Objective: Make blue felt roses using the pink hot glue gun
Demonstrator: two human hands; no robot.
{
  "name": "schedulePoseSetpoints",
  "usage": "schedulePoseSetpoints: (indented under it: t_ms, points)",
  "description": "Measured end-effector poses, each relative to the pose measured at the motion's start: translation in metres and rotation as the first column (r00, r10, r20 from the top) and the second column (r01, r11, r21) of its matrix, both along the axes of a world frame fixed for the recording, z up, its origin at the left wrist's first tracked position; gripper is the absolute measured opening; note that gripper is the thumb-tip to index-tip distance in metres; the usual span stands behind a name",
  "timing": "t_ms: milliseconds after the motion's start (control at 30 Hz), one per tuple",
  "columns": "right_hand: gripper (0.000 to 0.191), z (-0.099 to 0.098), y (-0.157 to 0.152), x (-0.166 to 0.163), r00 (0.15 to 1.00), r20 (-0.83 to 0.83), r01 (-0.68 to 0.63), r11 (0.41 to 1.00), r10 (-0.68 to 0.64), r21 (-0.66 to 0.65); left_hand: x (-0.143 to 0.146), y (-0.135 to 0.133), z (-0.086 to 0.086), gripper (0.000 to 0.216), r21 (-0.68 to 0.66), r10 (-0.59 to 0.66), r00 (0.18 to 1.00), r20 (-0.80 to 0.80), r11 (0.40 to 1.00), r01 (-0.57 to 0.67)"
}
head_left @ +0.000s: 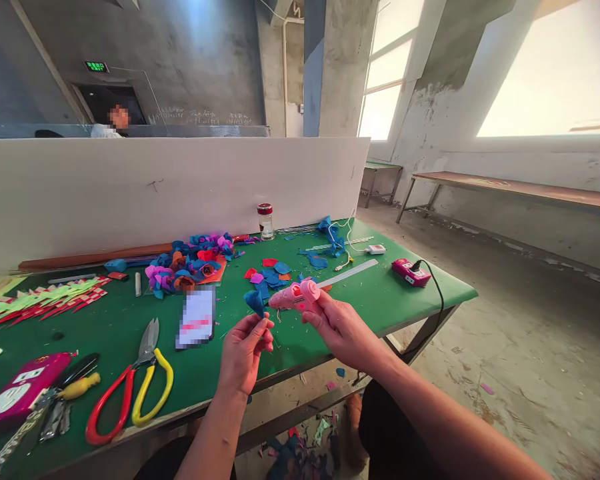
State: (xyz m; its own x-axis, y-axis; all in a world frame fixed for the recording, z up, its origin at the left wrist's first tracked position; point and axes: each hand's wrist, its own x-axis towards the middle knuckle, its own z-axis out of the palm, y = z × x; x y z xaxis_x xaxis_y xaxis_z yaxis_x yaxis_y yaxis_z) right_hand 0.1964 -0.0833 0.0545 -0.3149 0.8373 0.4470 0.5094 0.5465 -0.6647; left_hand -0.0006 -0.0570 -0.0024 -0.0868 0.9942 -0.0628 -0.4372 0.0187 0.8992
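Pinched in the fingers of my left hand [246,347] is a small blue flower [255,302], upright, its stem going down between thumb and fingers. My right hand [337,327] grips a pink glue gun [295,295], and a long translucent glue stick [353,272] sticks out of its back. The gun's nozzle points left and sits right beside the flower; whether it touches, I cannot tell. Behind the gun, loose blue, red and purple petals [270,275] lie on the green table [360,313].
Red-and-yellow-handled scissors [139,373], a phone [196,317] and a magenta box [27,387] lie at left. Finished-looking flowers [190,263] are heaped behind. A lidded jar [265,223] stands by the white board [180,187]. A corded magenta power socket [411,273] sits at right.
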Motion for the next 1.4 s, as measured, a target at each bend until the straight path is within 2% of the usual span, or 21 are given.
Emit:
schedulePoseSetpoints:
  t_ms: [233, 400, 633, 800, 1200, 1400]
  points:
    - [0.024, 0.0, 0.0, 0.0, 0.999, 0.033, 0.025, 0.999, -0.024, -0.042, -0.001, 0.002, -0.003, 0.032, 0.008, -0.009, 1.0, 0.0, 1.0, 0.009]
    - [0.017, 0.003, -0.005, 0.005, 0.999, -0.033, 0.039, 0.999, -0.039, -0.02, -0.002, 0.002, -0.005, 0.029, 0.022, -0.023, 1.0, 0.014, 0.999, 0.023]
    - [0.016, 0.003, -0.019, 0.0, 0.998, -0.052, -0.031, 0.999, 0.033, 0.031, -0.002, 0.003, -0.01, 0.023, 0.042, -0.069, 0.994, 0.083, 0.997, 0.066]
    - [0.025, -0.002, -0.017, -0.007, 0.999, -0.033, -0.029, 0.996, 0.031, 0.085, -0.002, 0.003, -0.009, 0.023, 0.06, -0.093, 0.992, 0.087, 0.994, 0.088]
    - [0.039, 0.001, -0.013, -0.011, 0.996, -0.032, -0.084, 0.996, 0.085, 0.016, 0.001, 0.0, -0.004, 0.025, 0.049, -0.075, 0.996, 0.049, 0.996, 0.072]
    - [0.036, -0.001, -0.012, -0.012, 0.996, -0.034, -0.086, 0.996, 0.087, 0.023, 0.001, 0.0, -0.003, 0.025, 0.046, -0.061, 0.997, 0.05, 0.997, 0.059]
